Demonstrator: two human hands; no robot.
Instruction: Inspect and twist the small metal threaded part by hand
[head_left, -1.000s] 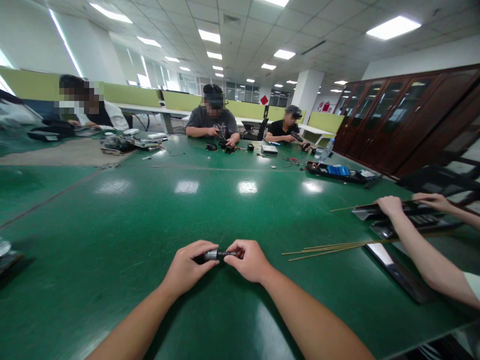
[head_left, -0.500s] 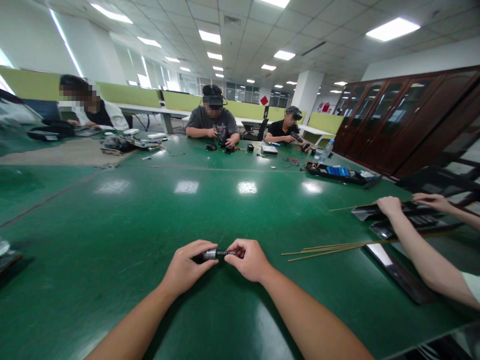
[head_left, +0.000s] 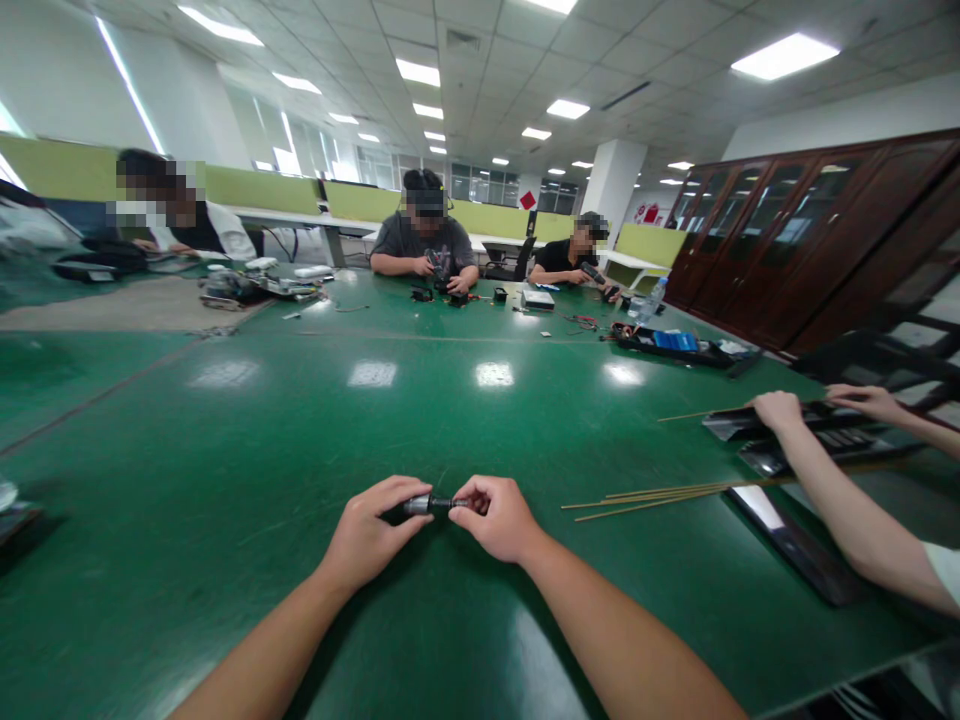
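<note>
1. Since a second ago, the left hand (head_left: 369, 530) has slid a touch leftward with the silver-and-black cylinder (head_left: 418, 505), so a bit more of the dark rod (head_left: 441, 505) shows between the two hands.
2. From where I stand, the left thumb and fingers are pinched around the cylinder.
3. The right hand (head_left: 501, 518) is curled tight on the rod's other end, its tip hidden by the fingers.
4. Both pieces lie in line, nearer the near edge of the green table (head_left: 337, 420) than its far edge; I can't tell whether they touch the top.
5. Toward the table's right edge, thin sticks (head_left: 637, 498) lie beside a dark strip (head_left: 795, 548), and a neighbour's hand (head_left: 780, 410) rests on a black case (head_left: 731, 425).
6. Near the far edge, a black tray (head_left: 630, 345) holds something blue (head_left: 675, 341).
</note>
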